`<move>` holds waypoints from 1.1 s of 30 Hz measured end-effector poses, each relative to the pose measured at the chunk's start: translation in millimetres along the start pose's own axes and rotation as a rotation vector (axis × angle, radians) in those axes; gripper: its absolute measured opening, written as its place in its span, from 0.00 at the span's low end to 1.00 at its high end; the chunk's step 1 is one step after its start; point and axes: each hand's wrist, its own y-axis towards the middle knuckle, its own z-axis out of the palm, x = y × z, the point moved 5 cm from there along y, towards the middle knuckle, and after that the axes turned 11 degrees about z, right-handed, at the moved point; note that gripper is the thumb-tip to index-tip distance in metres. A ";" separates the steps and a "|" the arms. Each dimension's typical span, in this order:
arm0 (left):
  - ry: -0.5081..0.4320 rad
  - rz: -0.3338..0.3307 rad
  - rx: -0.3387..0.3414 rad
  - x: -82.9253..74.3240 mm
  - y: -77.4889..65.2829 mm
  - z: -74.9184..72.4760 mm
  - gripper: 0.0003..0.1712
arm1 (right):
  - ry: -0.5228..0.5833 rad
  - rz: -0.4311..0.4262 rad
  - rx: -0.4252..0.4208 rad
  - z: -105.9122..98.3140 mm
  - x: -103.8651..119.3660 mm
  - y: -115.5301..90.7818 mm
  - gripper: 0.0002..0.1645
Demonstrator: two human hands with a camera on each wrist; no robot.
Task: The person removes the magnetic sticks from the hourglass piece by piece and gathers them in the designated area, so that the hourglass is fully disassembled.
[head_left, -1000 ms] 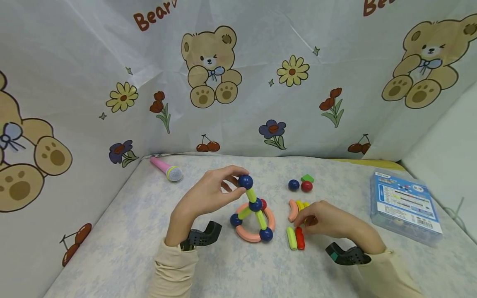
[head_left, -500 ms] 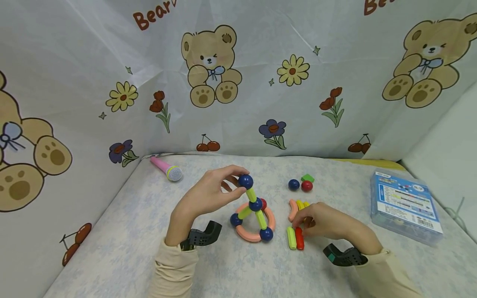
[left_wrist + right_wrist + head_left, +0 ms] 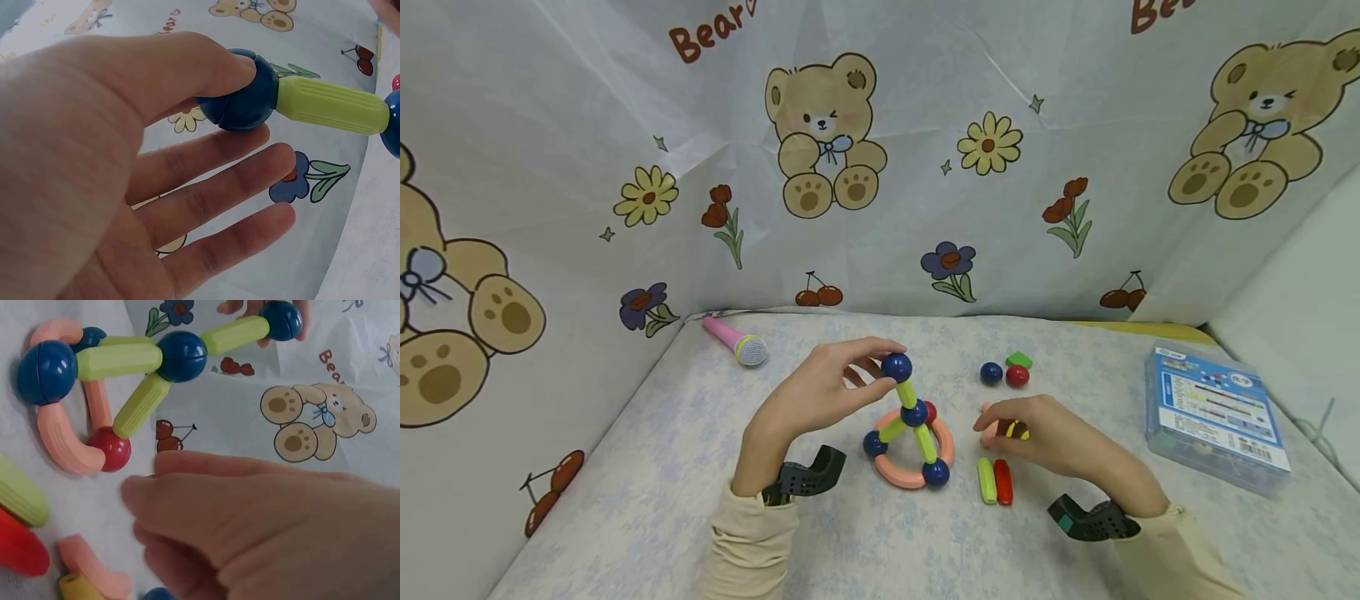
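My left hand point(image 3: 827, 379) pinches the top blue ball point(image 3: 897, 367) of a magnetic stick-and-ball model between thumb and index finger; the other fingers extend free in the left wrist view. A light green rod point(image 3: 331, 105) runs from that ball to a central blue ball point(image 3: 915, 412). More green rods slope from there to a ring of pink curved rods point(image 3: 898, 477), joined by blue balls and a red ball point(image 3: 110, 449). My right hand point(image 3: 1048, 433), fingers loosely bent and holding nothing visible, hovers over a loose pink curved rod point(image 3: 94, 569) and yellow pieces point(image 3: 80, 589), partly hiding them.
Loose green point(image 3: 987, 481) and red point(image 3: 1003, 482) rods lie in front of the right hand. Behind it are a blue ball point(image 3: 991, 373), a red ball point(image 3: 1017, 376) and a green piece point(image 3: 1019, 359). A toy microphone point(image 3: 736, 340) lies back left; a plastic box point(image 3: 1217, 417) stands right.
My right hand has moved from the red and green rods slightly back and left, over the pink and yellow pieces. The left hand and model stay almost still.
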 end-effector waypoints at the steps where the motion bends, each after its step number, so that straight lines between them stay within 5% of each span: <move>1: 0.002 0.002 0.001 0.6 0.1 0.3 0.22 | 0.004 -0.013 -0.027 -1.6 2.7 -0.5 0.13; 18: -0.060 -0.024 0.013 3.2 6.5 13.8 0.22 | 0.109 -0.315 -0.488 -6.8 50.1 -14.1 0.33; 33: -0.103 -0.014 0.045 10.7 11.9 26.6 0.19 | 0.111 -0.421 -0.570 -3.9 75.2 -10.7 0.36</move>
